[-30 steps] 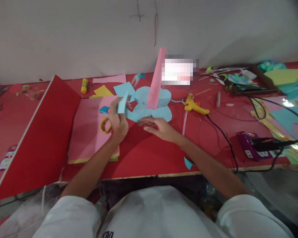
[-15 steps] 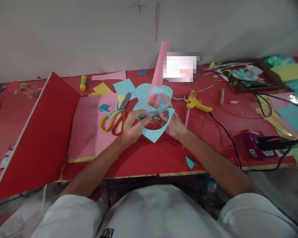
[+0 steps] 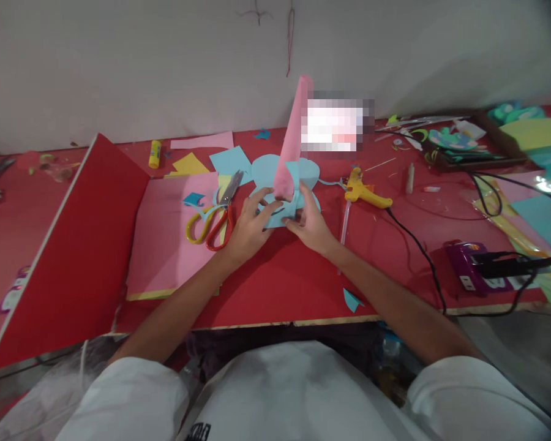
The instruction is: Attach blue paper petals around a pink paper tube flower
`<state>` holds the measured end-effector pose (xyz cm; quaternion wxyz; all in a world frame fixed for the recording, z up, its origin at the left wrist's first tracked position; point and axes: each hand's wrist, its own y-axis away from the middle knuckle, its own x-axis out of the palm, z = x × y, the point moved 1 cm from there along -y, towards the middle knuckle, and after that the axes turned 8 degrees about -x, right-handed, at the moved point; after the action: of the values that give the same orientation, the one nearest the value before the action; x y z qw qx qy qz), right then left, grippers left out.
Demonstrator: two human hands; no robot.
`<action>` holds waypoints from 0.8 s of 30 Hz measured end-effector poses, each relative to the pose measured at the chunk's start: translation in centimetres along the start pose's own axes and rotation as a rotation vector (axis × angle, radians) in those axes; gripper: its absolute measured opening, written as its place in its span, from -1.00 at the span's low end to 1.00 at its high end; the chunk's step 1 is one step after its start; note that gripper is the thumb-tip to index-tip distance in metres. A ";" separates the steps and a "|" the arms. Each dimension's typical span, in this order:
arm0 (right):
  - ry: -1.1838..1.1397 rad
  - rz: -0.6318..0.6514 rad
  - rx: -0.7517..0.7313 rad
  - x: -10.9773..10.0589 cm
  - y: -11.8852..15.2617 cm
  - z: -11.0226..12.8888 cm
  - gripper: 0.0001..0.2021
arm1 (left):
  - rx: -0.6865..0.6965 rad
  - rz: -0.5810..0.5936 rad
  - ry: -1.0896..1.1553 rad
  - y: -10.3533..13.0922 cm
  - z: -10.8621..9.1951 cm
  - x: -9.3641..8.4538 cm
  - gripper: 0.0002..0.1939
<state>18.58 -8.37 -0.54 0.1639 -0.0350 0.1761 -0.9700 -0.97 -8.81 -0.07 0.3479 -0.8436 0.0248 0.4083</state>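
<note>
A pink paper cone [image 3: 292,135] stands tilted on a light blue scalloped paper shape [image 3: 265,170] in the middle of the table. At its foot my left hand [image 3: 253,225] and my right hand [image 3: 311,222] hold a light blue paper piece [image 3: 280,214] between them, one on each side. The fingers of both hands are bent around this paper, and part of it is hidden by them. Scissors [image 3: 218,215] with yellow and red handles lie left of my left hand. To the right of my right hand lies a yellow glue gun [image 3: 366,195].
Pink sheets [image 3: 165,239] lie at left beside an upright red board [image 3: 73,245]. A glue stick [image 3: 154,154] stands behind. At right are a dark tray [image 3: 487,160], a purple box [image 3: 471,266] and black cables. A lit, pixelated screen is at the back.
The light blue cut-out strip with a round opening, held up between my hands, is now folded or pressed down by the cone's foot. My hands have shifted and their fingers point further forward.
</note>
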 end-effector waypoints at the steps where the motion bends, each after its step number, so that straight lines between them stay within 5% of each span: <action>1: 0.047 -0.035 -0.010 -0.3 -0.1 0.0 -0.09 | 0.006 0.026 0.013 0.0 -0.1 0.0 -0.62; 4: 0.166 -0.096 -0.038 -1.2 -0.3 0.4 -0.29 | -0.008 0.065 0.108 -0.2 -0.4 -0.3 -0.44; 7: 0.213 -0.102 -0.047 -1.7 -0.3 1.2 -0.36 | -0.145 0.092 0.208 -0.3 -0.2 -0.6 -0.54; 13: 0.111 -0.143 -0.007 -1.1 -0.4 2.6 -0.15 | -0.297 0.298 0.229 -0.2 0.2 0.0 -0.77; 18: -0.019 -0.192 0.018 -0.9 -0.7 2.3 -0.09 | -0.434 0.197 0.356 -0.5 -0.6 -0.1 -0.77; 24: -0.039 -0.108 0.112 -1.1 -0.6 0.7 -0.51 | -0.534 0.143 0.433 -0.5 -1.0 -0.5 -0.68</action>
<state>19.51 -7.72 0.27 0.1164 -0.0539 0.1160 -0.9849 -0.43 -9.13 0.98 0.0721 -0.9680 0.0492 0.2355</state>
